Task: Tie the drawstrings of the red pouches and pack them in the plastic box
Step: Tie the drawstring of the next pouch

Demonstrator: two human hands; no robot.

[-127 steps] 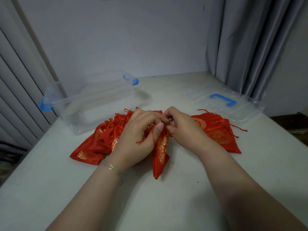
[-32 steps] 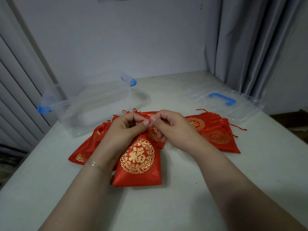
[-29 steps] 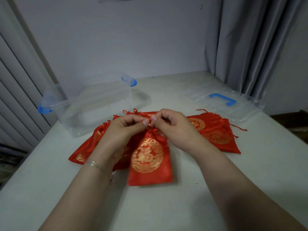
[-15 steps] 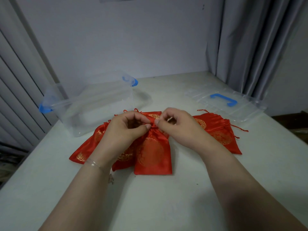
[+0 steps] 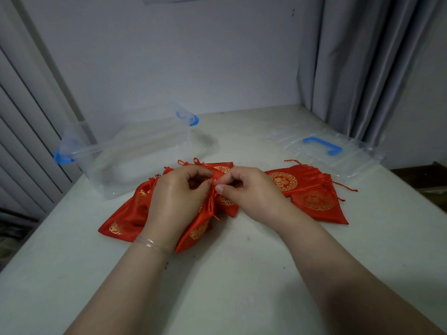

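1. Centrally, in the head view, the left hand [image 5: 177, 197] and right hand [image 5: 251, 189] each pinch the gathered neck of one red pouch [image 5: 200, 226], its drawstring [image 5: 211, 201] dangling between them.
2. Two pouches on the right [image 5: 312, 192] lie flat; the overlapped left pile [image 5: 125, 218] cannot be counted.
3. One clear plastic box [image 5: 135, 155] stands far left, one lid [image 5: 324, 148] far right, on the table [image 5: 229, 274].

A pale table [image 5: 242, 286] with small dark specks is seen. On it, a clear plastic box [image 5: 135, 163] with blue latches is placed at the far left. A clear lid [image 5: 338, 155] with a blue handle is laid at the far right. Red pouches [image 5: 312, 197] with gold prints are spread between them.
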